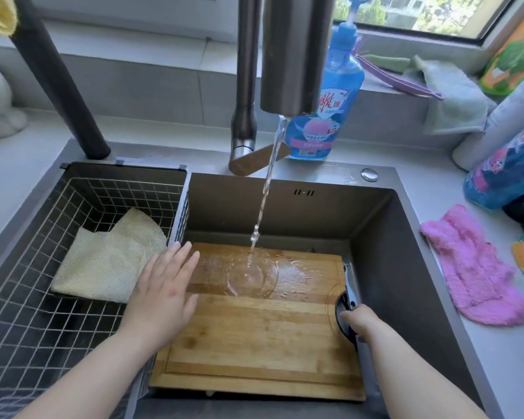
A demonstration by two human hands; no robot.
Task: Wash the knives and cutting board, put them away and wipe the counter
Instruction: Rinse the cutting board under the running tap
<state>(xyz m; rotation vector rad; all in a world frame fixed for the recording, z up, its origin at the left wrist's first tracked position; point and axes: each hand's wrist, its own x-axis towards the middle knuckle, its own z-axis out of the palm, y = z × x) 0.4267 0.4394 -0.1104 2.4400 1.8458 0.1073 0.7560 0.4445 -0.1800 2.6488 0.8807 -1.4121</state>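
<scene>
**A:** From the head view, where is the board [254, 337]?

**B:** It lies flat in the sink [406, 252], toward 6 o'clock. Water [268, 189] runs from the tap [288, 55] and lands on the board's 12 o'clock part, spreading in a wet ring.

**A:** And the hands?

**B:** They are well apart. The left hand [161, 291] lies flat with its fingers straight and spread, at the board's 9 o'clock edge. The right hand [360, 322] curls round the board's 3 o'clock edge, on a dark rounded piece. A shiny metal part sits just beyond it, and I can't tell what that is.

**A:** What else is there?

**B:** A wire basket [43, 297] fills the sink's 9 o'clock side and holds a pale mesh cloth [109, 261], just beside the left hand. A blue bottle [339, 95] stands behind the tap at 1 o'clock. A pink cloth [478, 273] lies on the worktop [496, 358] at 3 o'clock.
</scene>
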